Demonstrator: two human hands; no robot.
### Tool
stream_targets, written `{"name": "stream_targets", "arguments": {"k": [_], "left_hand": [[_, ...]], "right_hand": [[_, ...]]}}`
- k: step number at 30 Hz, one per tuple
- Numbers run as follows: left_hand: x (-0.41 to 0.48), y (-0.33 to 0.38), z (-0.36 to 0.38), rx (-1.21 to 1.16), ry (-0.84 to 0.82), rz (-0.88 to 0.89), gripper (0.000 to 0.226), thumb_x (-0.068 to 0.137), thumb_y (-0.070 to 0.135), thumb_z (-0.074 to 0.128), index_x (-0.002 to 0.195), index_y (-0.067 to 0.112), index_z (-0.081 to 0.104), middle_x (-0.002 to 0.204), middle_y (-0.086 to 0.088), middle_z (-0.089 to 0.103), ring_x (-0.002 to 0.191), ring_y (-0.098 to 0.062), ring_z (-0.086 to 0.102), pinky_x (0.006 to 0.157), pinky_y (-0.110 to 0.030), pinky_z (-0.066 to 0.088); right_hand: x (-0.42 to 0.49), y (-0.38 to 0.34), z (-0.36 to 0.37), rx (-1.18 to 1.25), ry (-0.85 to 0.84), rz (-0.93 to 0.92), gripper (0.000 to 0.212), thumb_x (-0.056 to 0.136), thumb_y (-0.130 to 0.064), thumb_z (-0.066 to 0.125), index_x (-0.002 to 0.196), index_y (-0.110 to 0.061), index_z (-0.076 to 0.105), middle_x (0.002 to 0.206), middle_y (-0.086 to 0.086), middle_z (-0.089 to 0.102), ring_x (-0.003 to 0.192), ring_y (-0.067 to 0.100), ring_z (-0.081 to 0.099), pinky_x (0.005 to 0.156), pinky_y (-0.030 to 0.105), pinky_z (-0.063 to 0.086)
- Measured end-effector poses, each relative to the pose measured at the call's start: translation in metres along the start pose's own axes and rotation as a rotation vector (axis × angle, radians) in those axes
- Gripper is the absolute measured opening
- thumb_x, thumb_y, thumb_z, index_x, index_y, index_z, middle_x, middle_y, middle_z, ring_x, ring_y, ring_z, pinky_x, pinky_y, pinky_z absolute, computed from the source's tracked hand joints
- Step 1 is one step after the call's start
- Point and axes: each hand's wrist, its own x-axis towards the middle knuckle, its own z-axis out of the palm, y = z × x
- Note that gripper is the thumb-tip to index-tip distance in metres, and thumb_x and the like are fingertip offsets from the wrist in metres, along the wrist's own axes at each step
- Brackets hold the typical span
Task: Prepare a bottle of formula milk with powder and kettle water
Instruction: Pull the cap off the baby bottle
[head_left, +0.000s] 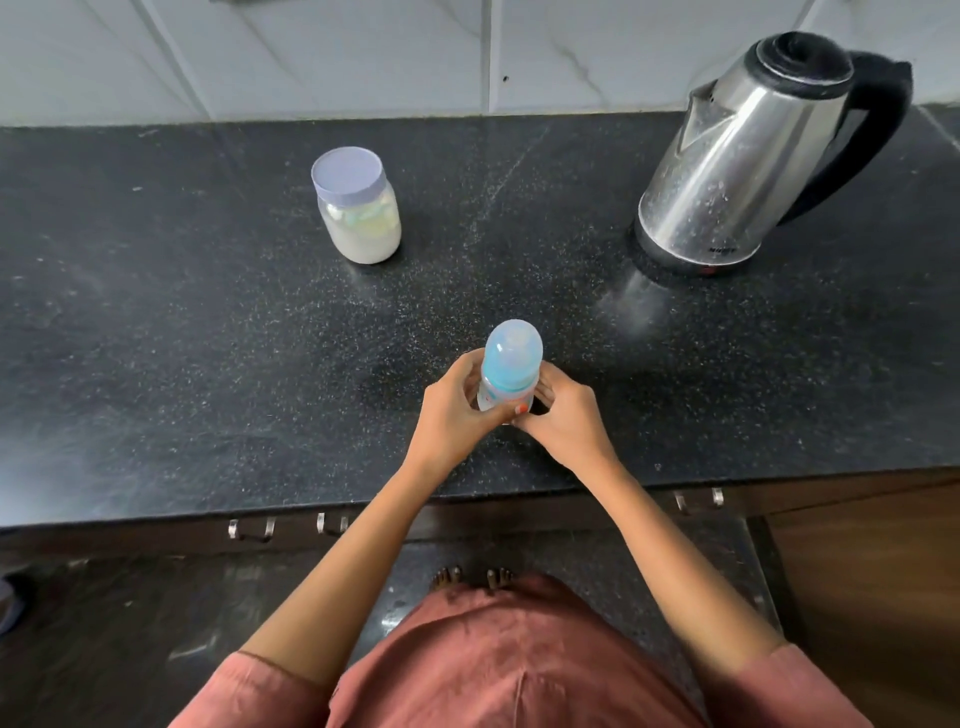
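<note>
A baby bottle (510, 364) with a clear cap and a blue collar stands upright on the black counter (208, 364) near its front edge. My left hand (454, 410) grips the bottle's body from the left. From the right, my right hand (566, 415) curls round the same body. My fingers hide most of the bottle below the collar. A clear jar of white powder (358, 208) with a pale lilac lid stands closed at the back, left of centre. The steel kettle (753, 156) with a black lid and handle sits on its base at the back right.
A tiled wall (363, 52) rises behind the counter. Drawer handles (252, 530) show under the counter's front edge, and a wooden cabinet front (872, 597) is at the lower right. My feet stand on the dark floor (130, 623) below.
</note>
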Motion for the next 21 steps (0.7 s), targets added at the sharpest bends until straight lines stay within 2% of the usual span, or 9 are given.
{"name": "stream_targets", "arguments": {"k": [7, 10, 13, 15, 17, 19, 21], "left_hand": [[0.001, -0.006, -0.001, -0.011, -0.015, 0.017, 0.059, 0.069, 0.014, 0.079, 0.119, 0.018, 0.049, 0.113, 0.006, 0.059, 0.105, -0.005, 0.057, 0.089, -0.016, 0.046], [0.002, -0.008, 0.0, -0.001, -0.026, 0.039, 0.059, 0.07, 0.016, 0.079, 0.12, 0.017, 0.048, 0.117, 0.003, 0.059, 0.108, -0.008, 0.056, 0.093, -0.021, 0.045], [0.001, -0.008, 0.002, -0.001, -0.032, 0.062, 0.062, 0.067, 0.026, 0.08, 0.117, 0.029, 0.044, 0.116, 0.009, 0.058, 0.11, -0.007, 0.055, 0.092, -0.022, 0.045], [0.001, -0.007, 0.004, -0.008, -0.043, 0.043, 0.062, 0.067, 0.027, 0.079, 0.117, 0.034, 0.042, 0.114, 0.014, 0.057, 0.106, -0.003, 0.056, 0.087, -0.016, 0.044], [0.001, -0.007, 0.006, -0.006, -0.023, 0.015, 0.06, 0.069, 0.02, 0.08, 0.118, 0.03, 0.046, 0.11, 0.012, 0.06, 0.096, 0.002, 0.056, 0.078, -0.008, 0.042], [0.001, -0.006, 0.008, 0.027, 0.023, 0.004, 0.054, 0.07, 0.015, 0.078, 0.116, 0.021, 0.052, 0.104, 0.008, 0.062, 0.085, 0.008, 0.056, 0.069, -0.003, 0.039], [0.001, -0.005, 0.009, 0.042, 0.041, 0.005, 0.048, 0.069, 0.012, 0.077, 0.112, 0.015, 0.055, 0.093, 0.007, 0.063, 0.075, 0.013, 0.054, 0.063, -0.003, 0.038]], "right_hand": [[0.002, -0.003, -0.005, -0.098, -0.077, -0.019, 0.06, 0.073, -0.008, 0.073, 0.128, -0.01, 0.049, 0.126, 0.007, 0.059, 0.114, 0.01, 0.052, 0.099, 0.026, 0.043], [0.004, -0.011, -0.02, -0.251, -0.133, 0.014, 0.078, 0.073, -0.018, 0.074, 0.14, -0.018, 0.034, 0.14, 0.003, 0.047, 0.128, 0.016, 0.042, 0.107, 0.033, 0.035], [0.004, -0.027, -0.038, -0.299, -0.166, 0.009, 0.087, 0.072, -0.019, 0.075, 0.144, -0.02, 0.027, 0.147, 0.001, 0.037, 0.135, 0.017, 0.034, 0.113, 0.037, 0.029], [0.004, -0.042, -0.041, -0.275, -0.206, -0.027, 0.086, 0.068, -0.021, 0.077, 0.142, -0.02, 0.032, 0.142, -0.001, 0.045, 0.132, 0.015, 0.04, 0.11, 0.039, 0.034], [0.004, -0.057, -0.035, -0.258, -0.166, -0.023, 0.084, 0.063, -0.026, 0.079, 0.136, -0.021, 0.039, 0.131, -0.003, 0.055, 0.121, 0.014, 0.05, 0.102, 0.039, 0.042], [0.004, -0.068, -0.028, -0.338, -0.109, -0.007, 0.078, 0.063, -0.032, 0.079, 0.131, -0.025, 0.042, 0.127, -0.006, 0.054, 0.116, 0.016, 0.051, 0.095, 0.039, 0.045], [0.003, -0.077, -0.024, -0.498, -0.087, 0.001, 0.075, 0.067, -0.036, 0.076, 0.131, -0.028, 0.038, 0.131, -0.008, 0.048, 0.118, 0.017, 0.047, 0.089, 0.036, 0.041]]}}
